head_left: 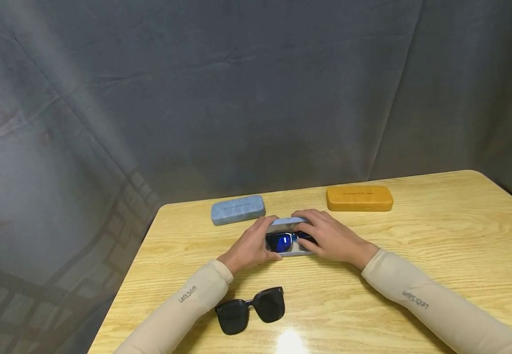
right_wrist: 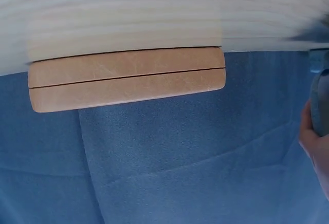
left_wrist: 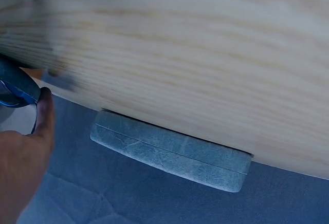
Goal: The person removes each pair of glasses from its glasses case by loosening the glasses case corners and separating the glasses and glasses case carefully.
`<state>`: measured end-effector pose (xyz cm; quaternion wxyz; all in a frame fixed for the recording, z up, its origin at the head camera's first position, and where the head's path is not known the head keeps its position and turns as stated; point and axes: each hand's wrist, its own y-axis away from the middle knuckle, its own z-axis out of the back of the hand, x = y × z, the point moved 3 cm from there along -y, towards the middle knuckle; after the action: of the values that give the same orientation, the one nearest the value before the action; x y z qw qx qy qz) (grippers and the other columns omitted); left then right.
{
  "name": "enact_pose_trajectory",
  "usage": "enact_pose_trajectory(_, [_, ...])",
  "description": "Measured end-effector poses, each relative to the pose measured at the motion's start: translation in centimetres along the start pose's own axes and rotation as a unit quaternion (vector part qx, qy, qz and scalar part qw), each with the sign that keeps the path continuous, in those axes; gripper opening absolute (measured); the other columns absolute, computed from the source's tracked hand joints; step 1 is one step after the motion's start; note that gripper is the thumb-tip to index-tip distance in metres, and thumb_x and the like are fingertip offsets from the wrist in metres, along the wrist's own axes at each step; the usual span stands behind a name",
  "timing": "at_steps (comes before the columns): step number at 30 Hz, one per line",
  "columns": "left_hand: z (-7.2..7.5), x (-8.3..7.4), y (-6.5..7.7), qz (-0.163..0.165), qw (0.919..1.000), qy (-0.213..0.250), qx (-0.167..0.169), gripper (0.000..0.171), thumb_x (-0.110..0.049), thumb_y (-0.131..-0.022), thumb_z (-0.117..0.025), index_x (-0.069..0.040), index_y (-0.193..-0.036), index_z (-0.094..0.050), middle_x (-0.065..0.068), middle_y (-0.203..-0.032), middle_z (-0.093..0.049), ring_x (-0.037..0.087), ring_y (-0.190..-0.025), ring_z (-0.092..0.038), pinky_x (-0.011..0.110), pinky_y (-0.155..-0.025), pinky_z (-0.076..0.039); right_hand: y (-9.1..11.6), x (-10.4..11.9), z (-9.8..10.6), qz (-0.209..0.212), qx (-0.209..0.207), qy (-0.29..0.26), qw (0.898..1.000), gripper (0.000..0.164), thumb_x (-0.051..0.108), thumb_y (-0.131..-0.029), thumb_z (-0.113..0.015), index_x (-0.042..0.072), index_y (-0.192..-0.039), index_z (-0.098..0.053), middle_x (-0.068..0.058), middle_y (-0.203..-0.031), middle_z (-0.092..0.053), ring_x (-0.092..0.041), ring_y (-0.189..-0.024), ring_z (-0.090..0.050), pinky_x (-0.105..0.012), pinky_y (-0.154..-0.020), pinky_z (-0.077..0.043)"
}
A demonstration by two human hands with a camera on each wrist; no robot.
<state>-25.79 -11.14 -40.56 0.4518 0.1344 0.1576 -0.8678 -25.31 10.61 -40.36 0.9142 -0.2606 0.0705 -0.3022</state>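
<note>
An opened glasses case (head_left: 297,221) with a pale blue shell and grey lining lies mid-table. Sunglasses (head_left: 280,242) with blue mirrored lenses and clear-blue frame sit inside it, one lens partly covered by fingers. My left hand (head_left: 253,246) grips the case's left end, thumb along the lower front edge and fingers behind. At the right end, my right hand (head_left: 333,236) curls fingers over the raised lid, while other digits reach in by the right lens. Only slivers of the case show in the wrist views. Black sunglasses (head_left: 251,309) lie nearer me, beside the left forearm.
Behind my left hand lies a closed blue glasses case (head_left: 238,210), also seen in the left wrist view. A closed orange case (head_left: 359,198) lies behind the right hand. The wooden table (head_left: 437,236) ends at a grey cloth backdrop (head_left: 256,98).
</note>
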Motion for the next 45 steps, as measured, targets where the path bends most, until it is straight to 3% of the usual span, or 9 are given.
enact_pose_trajectory(10, [0.09,0.0,0.11,-0.002,1.0,-0.003,-0.006,0.097,-0.035,-0.072,-0.09,-0.013,-0.15,-0.035,0.009,-0.135,-0.053,0.025,-0.117,-0.061,0.041,-0.1,-0.052,0.04,0.19,-0.49,-0.025,0.024,0.012,0.999,0.029,0.042,-0.096,-0.064,0.018,-0.111,-0.07,-0.006,-0.142,-0.052,-0.025,-0.127,-0.05,-0.046,-0.102,-0.045])
enact_pose_trajectory(20, [-0.11,0.02,0.16,0.004,1.0,0.005,0.001,0.097,-0.035,-0.074,-0.089,-0.012,-0.151,-0.034,0.01,-0.137,-0.051,0.025,-0.117,-0.06,0.042,-0.099,-0.052,0.03,0.51,-0.57,0.011,-0.035,0.021,0.999,0.018,0.033,-0.089,-0.071,0.02,-0.1,-0.067,-0.008,-0.137,-0.056,-0.027,-0.132,-0.047,-0.049,-0.105,-0.04])
enact_pose_trajectory(28, [-0.15,0.14,0.11,0.0,1.0,0.005,0.005,0.097,-0.037,-0.076,-0.087,-0.013,-0.152,-0.033,0.011,-0.143,-0.048,0.028,-0.123,-0.058,0.042,-0.101,-0.051,-0.09,0.53,-0.38,0.002,-0.079,0.014,0.997,0.009,0.025,-0.082,-0.071,0.02,-0.087,-0.066,-0.006,-0.131,-0.06,-0.026,-0.131,-0.045,-0.051,-0.099,-0.035])
enact_pose_trajectory(36, [0.01,0.03,0.1,-0.005,1.0,0.003,0.004,0.097,-0.038,-0.075,-0.087,-0.013,-0.152,-0.032,0.01,-0.143,-0.048,0.028,-0.123,-0.058,0.042,-0.101,-0.051,-0.08,0.48,-0.05,0.024,-0.121,0.003,0.992,0.005,0.022,-0.08,-0.072,0.02,-0.084,-0.069,-0.004,-0.127,-0.063,-0.025,-0.128,-0.048,-0.049,-0.094,-0.034])
enact_pose_trajectory(40, [0.09,-0.01,-0.01,-0.005,1.0,0.008,0.002,0.098,-0.037,-0.075,-0.088,-0.013,-0.151,-0.033,0.01,-0.139,-0.05,0.026,-0.117,-0.06,0.041,-0.098,-0.052,-0.09,0.45,0.05,0.036,-0.143,-0.002,0.989,0.007,0.023,-0.079,-0.073,0.019,-0.084,-0.069,-0.003,-0.122,-0.066,-0.025,-0.125,-0.051,-0.049,-0.093,-0.034])
enact_pose_trajectory(45, [0.04,0.19,-0.16,-0.005,0.9999,0.011,0.001,0.097,-0.035,-0.074,-0.088,-0.012,-0.151,-0.033,0.01,-0.132,-0.052,0.018,-0.096,-0.059,0.037,-0.089,-0.054,-0.02,0.53,0.15,0.046,-0.156,-0.009,0.987,0.01,0.023,-0.079,-0.075,0.018,-0.087,-0.07,-0.001,-0.116,-0.068,-0.025,-0.122,-0.053,-0.05,-0.091,-0.033])
